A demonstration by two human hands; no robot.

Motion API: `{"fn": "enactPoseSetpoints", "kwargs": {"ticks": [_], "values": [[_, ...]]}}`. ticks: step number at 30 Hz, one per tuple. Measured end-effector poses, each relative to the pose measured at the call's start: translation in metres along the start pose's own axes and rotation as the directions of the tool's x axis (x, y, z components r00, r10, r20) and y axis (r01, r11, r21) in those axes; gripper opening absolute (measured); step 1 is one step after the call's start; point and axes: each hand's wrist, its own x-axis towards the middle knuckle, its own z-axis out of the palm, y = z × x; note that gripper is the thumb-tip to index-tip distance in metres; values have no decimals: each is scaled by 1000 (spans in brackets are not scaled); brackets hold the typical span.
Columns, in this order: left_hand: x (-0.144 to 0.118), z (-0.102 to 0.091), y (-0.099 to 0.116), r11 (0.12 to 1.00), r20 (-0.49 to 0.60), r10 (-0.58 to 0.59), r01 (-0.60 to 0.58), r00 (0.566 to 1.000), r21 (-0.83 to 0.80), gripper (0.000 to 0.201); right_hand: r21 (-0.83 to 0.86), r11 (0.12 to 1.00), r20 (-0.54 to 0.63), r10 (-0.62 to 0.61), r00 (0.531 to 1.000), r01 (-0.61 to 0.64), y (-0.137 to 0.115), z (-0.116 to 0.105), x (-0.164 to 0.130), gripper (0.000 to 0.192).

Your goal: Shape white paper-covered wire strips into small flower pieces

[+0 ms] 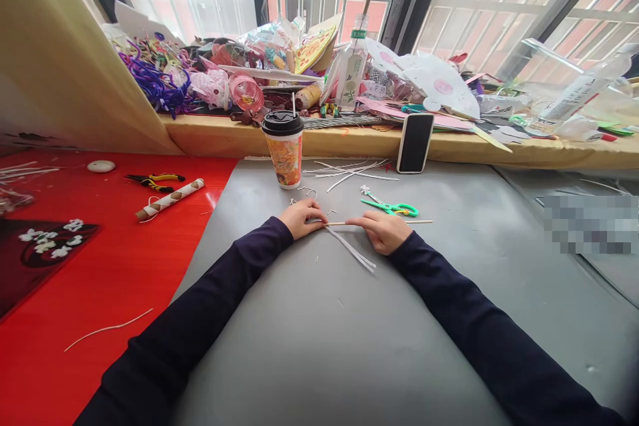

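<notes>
My left hand [303, 218] is closed in a pinch at the near end of a thin wooden stick [337, 223]. White cords [352, 249] fan out from beneath those fingertips toward the lower right; whether they are wound on the stick is too small to tell. Farther along, my right hand [383, 230] closes its fingers round the same stick, whose far tip sticks out to the right. Just behind the right hand lie green-handled scissors [394, 208] and a small white knotted flower [365, 191]. Short curled cord pieces [331, 212] rest by the left hand.
A paper cup [284, 153] and a phone [415, 143] stand at the back of the grey table [319, 346], with loose white strips [344, 173] between them. Pliers [154, 181] and a wrapped roll [172, 200] lie on the red surface. Craft clutter fills the sill.
</notes>
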Motion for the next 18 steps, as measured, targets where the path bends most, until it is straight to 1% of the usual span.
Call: {"fn": "enactPoseSetpoints", "kwargs": {"ticks": [2,4,6,8,10,12,13,15,16,18], "values": [[0,0,0,1000,-5,3,-3,1000,13,15,28,999,-7,30,1000,-30,-3,-1,1,41],[0,1,0,1000,-13,12,-12,1000,26,14,111,990,-39,97,995,-92,-9,-3,3,34],[0,2,1,999,-16,30,-30,999,17,13,215,963,-60,178,982,-161,-15,-5,5,30],[-1,3,3,998,-13,55,-55,998,-9,12,289,933,-45,239,970,-216,-20,-6,7,30],[-2,4,7,997,-15,69,-69,998,-34,12,326,916,-3,249,969,-234,-23,-5,9,30],[-1,5,11,997,-37,27,-30,999,-76,13,345,910,23,236,972,-229,-24,-2,9,28],[-1,5,13,992,-46,-20,14,999,-124,15,352,908,22,235,972,-227,-25,-1,9,26],[0,5,16,947,-43,-139,121,989,-299,19,369,899,-7,254,967,-234,-28,-1,10,24],[0,4,16,899,-25,-188,162,982,-407,21,380,894,-25,266,964,-237,-30,-1,10,24],[1,2,17,779,9,-240,198,971,-595,25,402,885,-48,276,960,-234,-33,-2,10,24]]}}
